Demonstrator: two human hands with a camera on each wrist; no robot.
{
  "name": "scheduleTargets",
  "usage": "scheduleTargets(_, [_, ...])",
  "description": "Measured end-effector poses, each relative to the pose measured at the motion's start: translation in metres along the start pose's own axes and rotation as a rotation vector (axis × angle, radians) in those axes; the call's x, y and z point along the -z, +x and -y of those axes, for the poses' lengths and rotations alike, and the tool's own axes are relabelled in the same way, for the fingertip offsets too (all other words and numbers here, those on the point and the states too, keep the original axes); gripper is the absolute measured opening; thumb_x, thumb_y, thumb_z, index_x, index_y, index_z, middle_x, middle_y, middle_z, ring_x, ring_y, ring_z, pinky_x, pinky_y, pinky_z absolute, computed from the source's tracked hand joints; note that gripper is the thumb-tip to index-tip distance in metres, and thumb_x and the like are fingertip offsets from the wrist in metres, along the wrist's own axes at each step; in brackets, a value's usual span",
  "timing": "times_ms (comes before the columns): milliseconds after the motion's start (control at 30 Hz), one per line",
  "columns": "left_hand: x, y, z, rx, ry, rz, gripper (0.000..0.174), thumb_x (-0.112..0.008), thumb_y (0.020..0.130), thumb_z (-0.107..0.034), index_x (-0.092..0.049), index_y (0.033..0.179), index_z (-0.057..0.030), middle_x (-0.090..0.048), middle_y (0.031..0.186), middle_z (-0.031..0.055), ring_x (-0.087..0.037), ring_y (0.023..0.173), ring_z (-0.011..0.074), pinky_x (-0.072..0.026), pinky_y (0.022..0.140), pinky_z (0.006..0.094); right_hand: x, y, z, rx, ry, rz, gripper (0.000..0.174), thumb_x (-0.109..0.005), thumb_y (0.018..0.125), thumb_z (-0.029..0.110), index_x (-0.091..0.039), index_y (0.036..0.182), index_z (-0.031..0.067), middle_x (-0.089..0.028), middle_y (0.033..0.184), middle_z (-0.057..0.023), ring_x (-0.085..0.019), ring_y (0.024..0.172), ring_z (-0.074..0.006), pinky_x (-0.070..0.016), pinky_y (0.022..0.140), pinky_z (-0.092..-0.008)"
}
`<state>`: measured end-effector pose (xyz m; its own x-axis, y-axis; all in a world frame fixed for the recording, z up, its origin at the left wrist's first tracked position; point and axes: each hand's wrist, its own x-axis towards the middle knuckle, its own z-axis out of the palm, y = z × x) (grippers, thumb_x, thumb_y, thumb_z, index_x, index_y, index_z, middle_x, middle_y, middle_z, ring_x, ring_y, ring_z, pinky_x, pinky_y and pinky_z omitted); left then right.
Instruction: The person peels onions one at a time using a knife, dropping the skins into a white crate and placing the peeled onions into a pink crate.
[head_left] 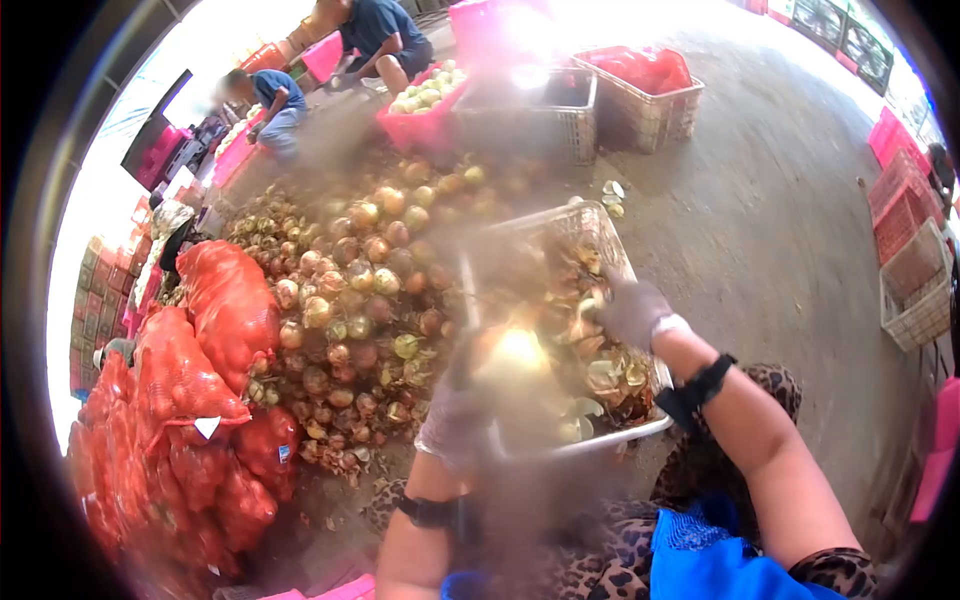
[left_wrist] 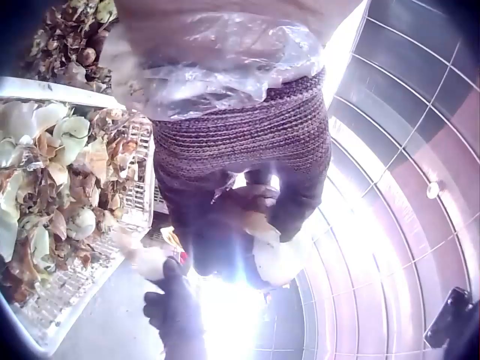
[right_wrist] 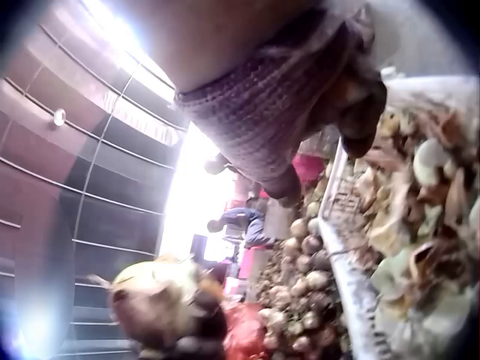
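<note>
My gloved left hand is at the near left side of a white plastic crate, half hidden by blur and glare. In the left wrist view, that knitted-gloved left hand grips an onion, its pale flesh showing below the fingers. The same onion shows brown skin in the right wrist view. Over the crate's right side is my gloved right hand, its fingers bent near loose peels. A blurred pale piece appears by its fingers; I cannot tell whether they hold it.
A large heap of onions lies left of the crate. Red mesh sacks are piled beyond it. Farther back stand a black crate, a crate with red mesh and a pink tub. Two people sit at the back left.
</note>
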<state>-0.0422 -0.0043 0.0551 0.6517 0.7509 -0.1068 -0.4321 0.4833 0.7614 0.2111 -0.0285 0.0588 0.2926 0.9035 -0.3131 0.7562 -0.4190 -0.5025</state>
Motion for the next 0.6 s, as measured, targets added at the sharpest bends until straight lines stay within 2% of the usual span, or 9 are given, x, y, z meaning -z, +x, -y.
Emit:
scheduleTargets(33, [-0.001,0.001,-0.005,-0.002,0.008,0.014,0.089,-0.085,0.059,-0.021,-0.041,0.135,-0.0044,-0.054,0.126,0.0111,-0.053,0.116,0.0264,-0.0497,0.092,0.0349,-0.011,-0.005,0.004,0.062,0.136,-0.013,0.076,-0.069,0.084,0.029,-0.03,0.145,0.0081,-0.067,0.093,-0.0142,-0.066,0.076,-0.0192,-0.0546,0.064,-0.0294])
scheduleTargets(100, [-0.006,0.002,-0.009,0.022,0.018,0.042,0.087,-0.085,0.063,-0.027,-0.041,0.135,-0.0054,-0.053,0.127,0.0115,-0.052,0.118,0.0265,-0.0494,0.093,0.034,-0.023,-0.029,0.013,0.16,0.58,0.162,0.064,-0.066,0.086,0.028,-0.038,0.139,0.0078,-0.066,0.094,-0.0126,-0.064,0.079,-0.0171,-0.053,0.073,-0.0294])
scheduleTargets(133, [0.001,0.007,0.004,-0.058,0.036,0.039,0.087,-0.079,0.07,-0.048,-0.04,0.135,-0.0069,-0.052,0.127,0.0114,-0.053,0.115,0.0256,-0.0497,0.092,0.034,-0.033,-0.042,0.018,0.339,0.654,0.162,0.058,-0.065,0.085,0.026,-0.042,0.135,0.0071,-0.066,0.095,-0.0112,-0.063,0.08,-0.0162,-0.0526,0.073,-0.0291])
scheduleTargets(200, [0.008,0.027,0.012,-0.072,0.278,0.055,0.089,-0.071,0.072,-0.06,-0.039,0.136,-0.0075,-0.051,0.126,0.0108,-0.053,0.114,0.024,-0.0501,0.091,0.0343,-0.041,-0.056,0.026,0.445,0.721,0.143,0.048,-0.064,0.085,0.02,-0.048,0.127,0.0056,-0.064,0.097,-0.0083,-0.061,0.082,-0.0142,-0.0517,0.072,-0.0284])
scheduleTargets(233, [0.011,0.032,0.016,-0.054,0.359,0.062,0.089,-0.068,0.073,-0.063,-0.039,0.136,-0.0069,-0.052,0.125,0.0104,-0.054,0.112,0.0233,-0.0501,0.091,0.0342,-0.04,-0.058,0.032,0.324,0.773,0.127,0.035,-0.064,0.085,0.021,-0.055,0.114,0.0042,-0.063,0.093,-0.0131,-0.062,0.08,-0.0184,-0.0532,0.07,-0.0326])
scheduleTargets(267, [0.015,0.038,0.019,-0.036,0.44,0.071,0.09,-0.065,0.074,-0.067,-0.039,0.135,-0.0064,-0.052,0.124,0.01,-0.054,0.111,0.0225,-0.0502,0.091,0.0342,-0.045,-0.056,0.032,0.401,0.825,0.077,0.038,-0.065,0.082,0.02,-0.053,0.113,0.0027,-0.063,0.09,-0.0138,-0.062,0.078,-0.0219,-0.053,0.068,-0.0342])
scheduleTargets(367, [0.032,0.037,0.025,0.041,0.516,0.041,0.088,-0.067,0.074,-0.064,-0.041,0.131,-0.0023,-0.055,0.118,0.0087,-0.057,0.106,0.0211,-0.0507,0.089,0.0334,-0.052,-0.044,0.029,0.587,0.741,-0.049,0.047,-0.068,0.075,0.018,-0.046,0.112,-0.0013,-0.062,0.084,-0.0156,-0.064,0.072,-0.0309,-0.0519,0.063,-0.0386])
scheduleTargets(467, [0.025,0.031,0.025,0.064,0.498,-0.021,0.083,-0.077,0.07,-0.052,-0.045,0.126,0.0004,-0.057,0.113,0.0086,-0.059,0.101,0.0209,-0.0526,0.085,0.0333,-0.043,-0.048,0.028,0.574,0.367,-0.102,0.056,-0.069,0.07,0.018,-0.041,0.113,-0.0038,-0.061,0.081,-0.0171,-0.063,0.072,-0.0361,-0.0504,0.062,-0.0417])
scheduleTargets(600, [0.015,0.028,0.031,0.032,0.354,-0.062,0.086,-0.085,0.064,-0.037,-0.041,0.129,-0.001,-0.057,0.114,0.0092,-0.061,0.097,0.0222,-0.054,0.084,0.0346,-0.063,-0.039,0.021,0.644,0.227,-0.217,0.066,-0.068,0.068,0.017,-0.037,0.121,-0.0051,-0.061,0.083,-0.0188,-0.063,0.075,-0.0383,-0.0499,0.063,-0.0435])
